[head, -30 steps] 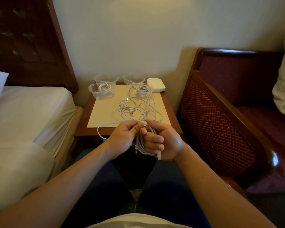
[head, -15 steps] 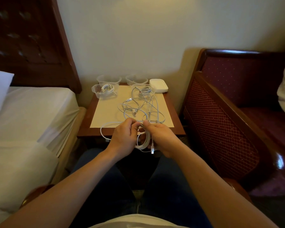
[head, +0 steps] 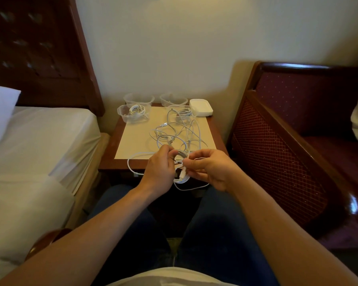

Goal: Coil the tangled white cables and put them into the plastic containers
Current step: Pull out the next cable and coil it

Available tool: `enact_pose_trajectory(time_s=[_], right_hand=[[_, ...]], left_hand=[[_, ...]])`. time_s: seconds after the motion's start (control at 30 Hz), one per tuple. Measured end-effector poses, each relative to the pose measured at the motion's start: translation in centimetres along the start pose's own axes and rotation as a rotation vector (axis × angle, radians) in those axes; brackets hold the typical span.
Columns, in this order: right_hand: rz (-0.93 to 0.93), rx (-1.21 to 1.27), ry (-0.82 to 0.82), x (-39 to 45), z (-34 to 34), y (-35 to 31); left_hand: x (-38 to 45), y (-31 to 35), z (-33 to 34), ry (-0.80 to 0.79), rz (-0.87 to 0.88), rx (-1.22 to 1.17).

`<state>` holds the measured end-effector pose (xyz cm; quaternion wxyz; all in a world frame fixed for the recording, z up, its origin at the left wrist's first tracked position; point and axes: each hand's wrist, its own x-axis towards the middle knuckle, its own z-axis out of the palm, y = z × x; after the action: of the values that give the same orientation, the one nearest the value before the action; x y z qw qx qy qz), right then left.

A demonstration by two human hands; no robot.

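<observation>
Holding a small coil (head: 181, 168) between them just off the counter's (head: 110, 159) near edge, the left hand (head: 159, 170) grips its left side while the right hand (head: 209, 168) pinches the plug end. Tangled cables (head: 180, 135) lie ahead; the free containers (head: 139, 98) stand farthest back. Fingertips are hidden.

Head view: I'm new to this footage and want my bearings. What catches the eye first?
Both hands meet at the centre: the left hand and right hand hold a half-wound white cable coil at the near edge of the bedside table. Behind them a tangle of white cables sprawls over a cream mat. At the table's back, one clear plastic container already holds a coiled cable.
</observation>
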<state>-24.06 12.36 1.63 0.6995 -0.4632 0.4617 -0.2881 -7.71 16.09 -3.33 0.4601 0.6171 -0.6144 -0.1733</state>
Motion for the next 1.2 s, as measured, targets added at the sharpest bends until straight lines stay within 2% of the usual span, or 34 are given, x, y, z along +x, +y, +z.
enact_pose_trajectory(time_s=[0.17,0.3,0.37,0.5,0.53,0.57,0.67,0.7,0.83,0.97,1.07,1.2], right_hand=[[-0.166,-0.315,0.157,0.5,0.3,1.3],[-0.218,-0.421,0.098,1.2,0.2,2.0],[-0.281,-0.51,0.147,1.3,0.2,2.4],[-0.469,-0.873,0.237,1.8,0.3,3.1],[-0.47,-0.863,0.201,1.9,0.3,3.1],[-0.428,-0.736,0.103,1.9,0.1,2.9],[-0.186,-0.214,-0.309,1.6,-1.5,2.7],[-0.18,-0.167,-0.388,1.6,-2.1,2.7],[-0.304,-0.248,-0.327,1.9,-2.4,3.4],[-0.278,-0.178,-0.23,2.3,-2.3,4.1],[-0.285,-0.161,-0.172,2.7,-1.4,4.2],[-0.332,0.059,-0.25,2.4,-0.2,4.2]], left_hand=[[-0.3,0.3,0.0,-0.04,-0.052,-0.045],[-0.3,0.1,0.0,-0.062,-0.037,-0.031],[-0.3,0.2,0.1,-0.101,-0.02,-0.042],[0.1,0.4,0.1,-0.127,0.016,-0.026],[0.4,0.4,0.0,-0.113,0.022,-0.023],[0.5,0.4,-0.1,-0.095,0.024,-0.02],[1.2,0.0,-0.8,-0.048,-0.034,-0.024],[1.4,-0.1,-1.1,-0.039,-0.067,-0.035],[2.4,-0.3,-2.1,-0.049,-0.144,-0.103],[3.0,-1.1,-2.9,-0.027,-0.212,-0.202],[2.5,-1.1,-2.9,-0.085,-0.192,-0.21],[1.9,-0.6,-2.5,-0.072,-0.118,-0.157]])
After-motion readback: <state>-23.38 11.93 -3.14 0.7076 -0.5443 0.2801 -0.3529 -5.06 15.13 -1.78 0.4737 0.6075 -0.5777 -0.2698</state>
